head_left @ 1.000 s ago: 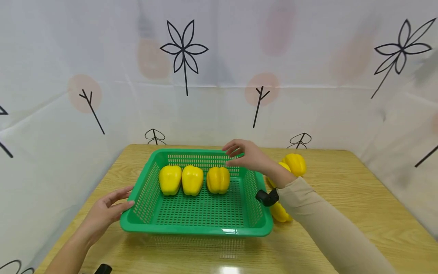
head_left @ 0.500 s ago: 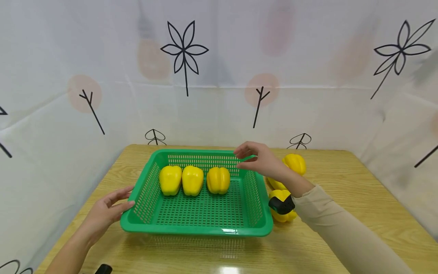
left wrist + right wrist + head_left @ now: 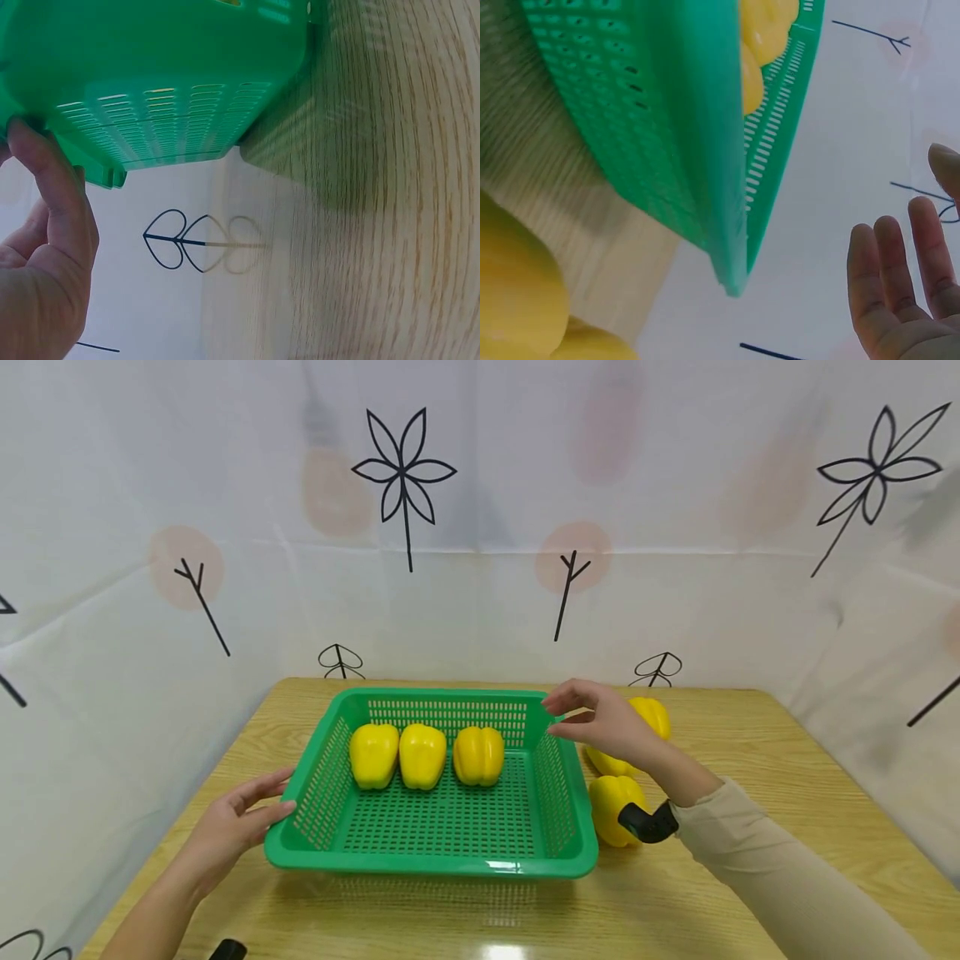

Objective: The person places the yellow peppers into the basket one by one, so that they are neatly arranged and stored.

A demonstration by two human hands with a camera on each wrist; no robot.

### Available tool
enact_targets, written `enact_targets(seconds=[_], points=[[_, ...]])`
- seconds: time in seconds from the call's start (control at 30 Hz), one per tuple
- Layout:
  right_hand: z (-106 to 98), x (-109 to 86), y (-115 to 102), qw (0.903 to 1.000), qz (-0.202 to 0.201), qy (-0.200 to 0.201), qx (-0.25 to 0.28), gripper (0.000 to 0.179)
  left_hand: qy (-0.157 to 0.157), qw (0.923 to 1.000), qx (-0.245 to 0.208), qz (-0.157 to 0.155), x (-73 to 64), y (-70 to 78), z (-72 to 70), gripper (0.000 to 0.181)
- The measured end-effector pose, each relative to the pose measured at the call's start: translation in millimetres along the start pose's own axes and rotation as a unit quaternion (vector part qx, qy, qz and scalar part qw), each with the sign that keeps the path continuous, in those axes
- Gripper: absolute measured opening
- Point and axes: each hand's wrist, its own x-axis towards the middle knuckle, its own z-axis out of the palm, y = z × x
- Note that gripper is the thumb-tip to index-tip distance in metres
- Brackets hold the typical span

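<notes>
In the head view, a green plastic basket [image 3: 431, 863] stands on the table, with three yellow bell peppers [image 3: 422, 756] in a row inside it. My left hand [image 3: 228, 827] holds the basket's left rim, thumb on the edge; the left wrist view shows its bent fingers [image 3: 64, 199] against the rim. Above the basket's back right corner hovers my right hand [image 3: 611, 722], its fingers loosely bent and nothing in them. In the right wrist view, that hand's fingers [image 3: 892, 259] are spread apart, away from the basket.
More yellow bell peppers lie right of the basket: one near its right wall [image 3: 611, 797], others farther back, such as the rearmost pepper [image 3: 654, 717], partly hidden by my right arm. The wooden table [image 3: 757, 777] meets a patterned white cloth [image 3: 480, 610] at the back.
My right hand has moved right and slightly down, from above the third pepper to the basket's back right corner. The left hand, the basket and the peppers in it stay put.
</notes>
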Motion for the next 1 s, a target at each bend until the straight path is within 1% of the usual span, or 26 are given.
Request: enact_targets(seconds=[0.2,0.33,0.63,1.0], points=[[-5.6,-10.5,7.5,0.9998,0.016,0.005,0.007,0.028,0.001,1.0,0.004,-0.002,-0.1,0.7,0.1,0.067],[-9.3,-17.3,13.3,0.9999,0.01,0.007,0.004,0.029,-0.001,0.9999,0.01,-0.003,-0.6,1.3,0.2,0.067],[-14.1,-33.1,21.5,0.999,0.001,0.007,-0.044,0.025,-0.002,0.9999,0.017,-0.003,-0.6,1.5,0.0,0.066],[-19.5,-52.4,34.9,0.9987,0.02,0.005,-0.046,0.027,-0.003,1.0,0.004,-0.002,-0.3,0.9,-0.1,0.066]])
